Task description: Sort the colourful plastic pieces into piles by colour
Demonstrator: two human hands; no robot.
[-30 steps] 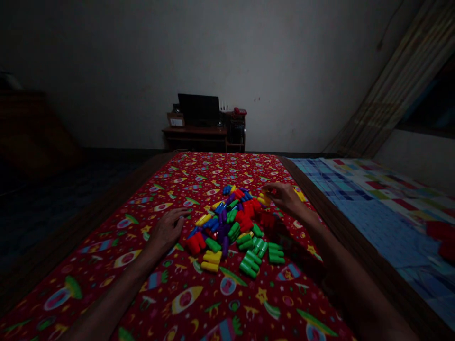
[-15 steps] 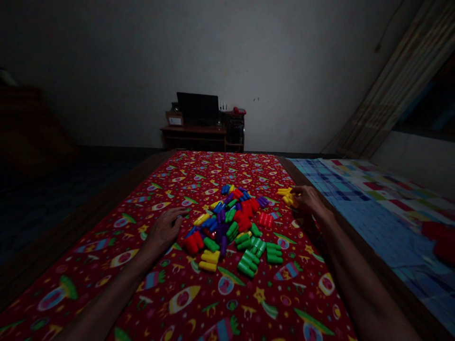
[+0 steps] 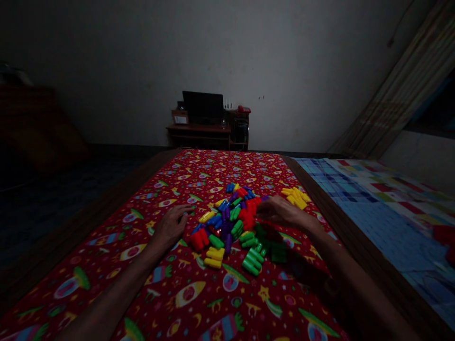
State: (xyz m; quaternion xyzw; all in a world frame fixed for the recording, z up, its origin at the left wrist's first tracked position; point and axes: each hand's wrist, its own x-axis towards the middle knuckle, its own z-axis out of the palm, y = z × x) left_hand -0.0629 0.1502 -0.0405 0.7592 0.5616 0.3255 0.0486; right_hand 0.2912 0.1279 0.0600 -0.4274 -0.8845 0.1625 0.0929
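A heap of small plastic blocks (image 3: 234,222) in red, green, blue, purple and yellow lies on a red cloth printed with rockets (image 3: 199,298). A separate yellow block cluster (image 3: 295,196) sits to the right of the heap. My left hand (image 3: 169,226) rests flat on the cloth at the heap's left edge, fingers stretched out. My right hand (image 3: 280,211) hovers palm down at the heap's right side, fingertips by the red blocks (image 3: 249,213); its fingers are curled and what they touch is hidden.
A wooden frame edge (image 3: 341,208) borders the cloth on the right, with a blue patterned sheet (image 3: 384,208) beyond it. A low desk with a dark screen (image 3: 208,123) stands against the far wall. The room is dim.
My right hand left the yellow block cluster at the right and moved back left to the red blocks in the heap. My left hand stayed put.
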